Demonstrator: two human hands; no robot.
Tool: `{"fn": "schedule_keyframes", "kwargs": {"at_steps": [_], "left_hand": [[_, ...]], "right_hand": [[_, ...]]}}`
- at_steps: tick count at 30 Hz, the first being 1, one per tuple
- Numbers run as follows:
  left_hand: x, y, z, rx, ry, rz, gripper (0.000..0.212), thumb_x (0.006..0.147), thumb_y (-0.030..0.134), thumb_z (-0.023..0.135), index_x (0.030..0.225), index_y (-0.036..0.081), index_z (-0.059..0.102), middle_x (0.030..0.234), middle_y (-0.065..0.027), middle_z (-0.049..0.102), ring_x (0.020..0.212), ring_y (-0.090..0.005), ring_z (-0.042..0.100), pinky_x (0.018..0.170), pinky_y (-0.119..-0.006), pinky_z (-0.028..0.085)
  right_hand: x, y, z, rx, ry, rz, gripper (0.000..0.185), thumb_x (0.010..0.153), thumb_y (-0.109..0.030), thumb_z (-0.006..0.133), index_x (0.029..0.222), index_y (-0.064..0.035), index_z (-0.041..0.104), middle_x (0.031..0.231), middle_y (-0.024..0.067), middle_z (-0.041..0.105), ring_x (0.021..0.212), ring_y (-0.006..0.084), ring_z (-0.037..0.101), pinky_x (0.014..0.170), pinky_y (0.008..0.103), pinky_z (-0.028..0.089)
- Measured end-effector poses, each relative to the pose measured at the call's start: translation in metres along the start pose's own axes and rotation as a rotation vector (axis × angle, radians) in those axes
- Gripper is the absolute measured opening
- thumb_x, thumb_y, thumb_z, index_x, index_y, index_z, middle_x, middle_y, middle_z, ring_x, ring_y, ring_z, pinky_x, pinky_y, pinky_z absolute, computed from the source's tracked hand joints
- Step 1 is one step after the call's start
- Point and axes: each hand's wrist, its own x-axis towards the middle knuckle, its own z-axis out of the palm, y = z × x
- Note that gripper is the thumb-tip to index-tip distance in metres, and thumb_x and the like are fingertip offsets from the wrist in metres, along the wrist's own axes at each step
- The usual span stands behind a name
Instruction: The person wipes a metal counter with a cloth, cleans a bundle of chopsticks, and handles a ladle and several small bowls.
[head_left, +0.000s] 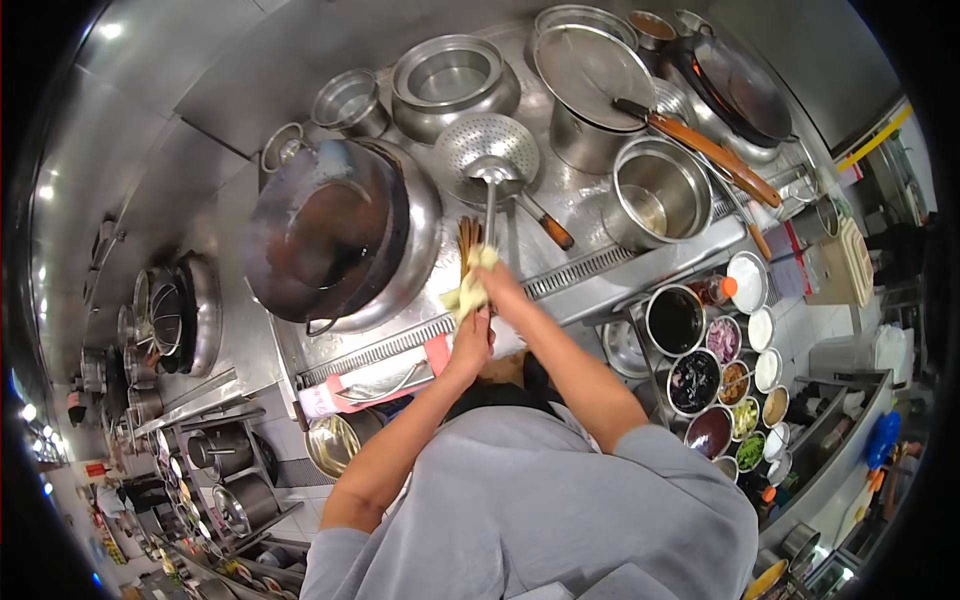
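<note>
My right hand (501, 286) is wrapped around a pale yellow cloth (469, 294), which is bunched against the handle of a metal ladle (491, 206). My left hand (472, 345) is closed just below the cloth, in line with the handle's lower end; the cloth and fingers hide the exact grip. The ladle's bowl lies over a round perforated strainer (486, 139) with a wooden-tipped handle. Beside the ladle, left of the cloth, is a bundled bamboo wok brush (469, 238). A large dark wok (330, 225) sits tilted on a steel ring to the left.
At the back are a wide steel pot (456, 94) and a mesh strainer (592, 71) on a tall pot. An open steel pot (660, 195) stands at right. A slotted drain (577, 271) follows the counter's front. Bowls of ingredients (724, 341) fill a rack at my right.
</note>
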Motion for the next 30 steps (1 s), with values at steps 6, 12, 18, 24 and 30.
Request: {"fn": "schedule_keyframes", "kwargs": {"at_steps": [6, 12, 18, 24, 30], "left_hand": [[-0.03, 0.032, 0.017, -0.153, -0.012, -0.008, 0.05, 0.102, 0.03, 0.041, 0.147, 0.012, 0.03, 0.069, -0.0012, 0.048, 0.044, -0.0084, 0.036, 0.038, -0.025, 0.032], [-0.014, 0.034, 0.018, 0.507, 0.5, 0.741, 0.046, 0.099, 0.027, 0.043, 0.141, 0.009, 0.041, 0.112, -0.016, 0.053, 0.102, -0.0254, 0.052, 0.088, -0.037, 0.041], [0.02, 0.017, 0.031, 0.534, 0.375, 0.827, 0.052, 0.1, 0.034, 0.04, 0.144, 0.007, 0.037, 0.14, -0.0224, 0.04, 0.13, -0.0359, 0.038, 0.107, -0.049, 0.027], [0.055, -0.017, 0.042, -0.378, -0.163, -0.234, 0.053, 0.099, 0.053, 0.039, 0.123, 0.007, 0.053, 0.114, -0.0077, 0.061, 0.105, -0.0229, 0.056, 0.093, -0.039, 0.043], [0.055, -0.003, 0.009, -0.517, -0.289, -0.298, 0.048, 0.099, 0.05, 0.042, 0.116, 0.008, 0.056, 0.094, -0.0082, 0.065, 0.089, -0.0232, 0.06, 0.085, -0.042, 0.049]], "right_hand": [[0.142, -0.067, -0.026, 0.157, 0.093, 0.163, 0.028, 0.095, -0.023, 0.052, 0.112, -0.0008, 0.056, 0.093, 0.014, 0.066, 0.072, 0.0287, 0.068, 0.05, 0.0426, 0.054], [0.06, -0.035, -0.009, 0.507, -0.142, 0.226, 0.033, 0.099, -0.031, 0.046, 0.117, -0.004, 0.055, 0.102, 0.0082, 0.067, 0.088, 0.0242, 0.067, 0.066, 0.0373, 0.056], [-0.133, -0.008, -0.027, 0.64, 0.001, 0.12, 0.028, 0.102, -0.028, 0.043, 0.118, -0.0063, 0.052, 0.1, 0.0043, 0.065, 0.08, 0.0179, 0.063, 0.068, 0.0371, 0.052], [-0.121, 0.047, -0.087, -0.572, 0.329, -0.32, 0.026, 0.098, -0.03, 0.048, 0.097, -0.004, 0.053, 0.073, 0.0266, 0.059, 0.062, 0.0447, 0.058, 0.054, 0.051, 0.044], [-0.118, 0.005, -0.112, -0.258, 0.272, -0.378, 0.026, 0.096, -0.029, 0.055, 0.101, -0.0044, 0.058, 0.076, 0.0208, 0.061, 0.073, 0.0322, 0.064, 0.067, 0.0415, 0.049]]}}
